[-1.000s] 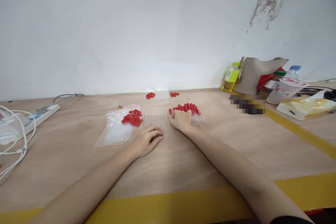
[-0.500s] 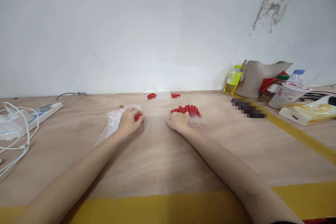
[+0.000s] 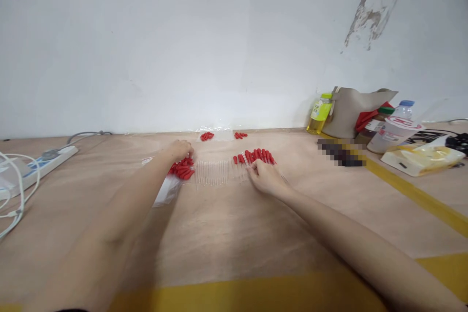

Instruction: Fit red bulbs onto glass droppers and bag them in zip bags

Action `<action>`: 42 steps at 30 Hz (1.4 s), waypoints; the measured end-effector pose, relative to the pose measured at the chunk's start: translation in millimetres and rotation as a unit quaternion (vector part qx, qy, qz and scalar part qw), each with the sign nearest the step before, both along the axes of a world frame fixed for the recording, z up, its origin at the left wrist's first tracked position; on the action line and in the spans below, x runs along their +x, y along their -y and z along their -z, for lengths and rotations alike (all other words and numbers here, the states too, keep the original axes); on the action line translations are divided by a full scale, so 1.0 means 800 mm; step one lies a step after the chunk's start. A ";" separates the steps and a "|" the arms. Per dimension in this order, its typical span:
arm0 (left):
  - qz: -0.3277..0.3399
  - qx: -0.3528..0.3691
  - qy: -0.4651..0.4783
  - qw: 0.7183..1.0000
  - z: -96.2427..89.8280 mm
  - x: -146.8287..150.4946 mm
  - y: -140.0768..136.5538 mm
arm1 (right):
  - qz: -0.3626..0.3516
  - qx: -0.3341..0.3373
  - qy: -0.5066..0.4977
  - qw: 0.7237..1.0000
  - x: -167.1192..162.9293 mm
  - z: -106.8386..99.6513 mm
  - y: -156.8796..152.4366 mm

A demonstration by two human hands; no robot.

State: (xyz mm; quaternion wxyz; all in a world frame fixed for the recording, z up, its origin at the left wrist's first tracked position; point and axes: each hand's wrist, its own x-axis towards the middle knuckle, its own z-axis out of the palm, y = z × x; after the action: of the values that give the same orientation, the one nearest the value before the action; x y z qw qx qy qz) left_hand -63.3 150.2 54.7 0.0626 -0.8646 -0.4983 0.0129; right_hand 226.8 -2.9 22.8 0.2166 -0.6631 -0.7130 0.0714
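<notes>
On the left, my left hand (image 3: 182, 148) reaches over the far side of a pile of red rubber bulbs (image 3: 183, 169), which lies on a clear plastic bag (image 3: 168, 192). Its fingertips point down and are blurred, so their grip is unclear. My right hand (image 3: 263, 175) pinches thin glass tubes (image 3: 244, 157) that tilt up and left past its fingers; their number is hard to make out. Between the hands lies a row of bare glass dropper tubes (image 3: 212, 172). Droppers with red bulbs (image 3: 260, 154) fan out behind my right hand, which partly hides them.
By the wall, small heaps of red bulbs (image 3: 206, 136) lie on clear plastic. A power strip (image 3: 54, 163) with white cables is at the left. At the right stand a yellow drink bottle (image 3: 319, 114), a grey bag (image 3: 347, 112), a lidded cup (image 3: 393, 134) and a yellow-white packet (image 3: 422, 160).
My left hand has moved up and back, uncovering the red bulb pile. My right hand has shifted right, with glass tubes now showing in its fingers. The view has turned slightly.
</notes>
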 end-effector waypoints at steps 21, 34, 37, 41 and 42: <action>0.113 0.083 0.265 0.954 0.045 0.054 0.176 | -0.201 0.163 -0.066 0.964 0.006 0.039 0.016; 0.111 0.100 0.250 0.957 0.062 0.083 0.218 | -0.245 0.181 0.002 0.953 -0.003 0.042 0.029; 0.115 0.108 0.247 0.956 0.063 0.084 0.219 | -0.254 0.189 0.006 0.948 -0.003 0.043 0.029; 0.124 0.113 0.255 0.952 0.064 0.086 0.219 | -0.271 0.198 0.003 0.942 -0.002 0.044 0.028; 0.129 0.114 0.258 0.951 0.065 0.086 0.219 | -0.276 0.200 0.001 0.940 -0.001 0.045 0.027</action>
State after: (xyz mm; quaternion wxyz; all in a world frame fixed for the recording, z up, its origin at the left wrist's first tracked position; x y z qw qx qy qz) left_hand 5.8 -24.7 2.9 0.0311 -0.8824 -0.3803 -0.2752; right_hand 225.7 -24.5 -13.4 0.3152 -0.3831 -0.8681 -0.0162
